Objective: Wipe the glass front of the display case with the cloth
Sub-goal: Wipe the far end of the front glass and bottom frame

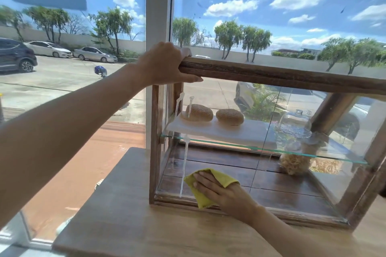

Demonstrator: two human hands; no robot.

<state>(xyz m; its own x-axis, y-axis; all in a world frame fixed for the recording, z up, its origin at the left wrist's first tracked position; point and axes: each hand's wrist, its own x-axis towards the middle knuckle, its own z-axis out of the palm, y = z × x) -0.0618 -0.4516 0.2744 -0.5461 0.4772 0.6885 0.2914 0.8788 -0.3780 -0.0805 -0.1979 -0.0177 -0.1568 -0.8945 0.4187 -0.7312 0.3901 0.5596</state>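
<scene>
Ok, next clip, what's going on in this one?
A person is cleaning a wooden display case on a table by a window. The left hand grips the case's top left corner, while the right hand presses a yellow cloth flat against the lower left of the glass front. White streaks run down the glass left of the cloth. Two buns sit inside on the upper shelf.

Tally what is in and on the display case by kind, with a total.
Bread rolls: 2
White tray: 1
Glass jar: 1
Yellow cloth: 1
Hands, left hand and right hand: 2
Total: 7
</scene>
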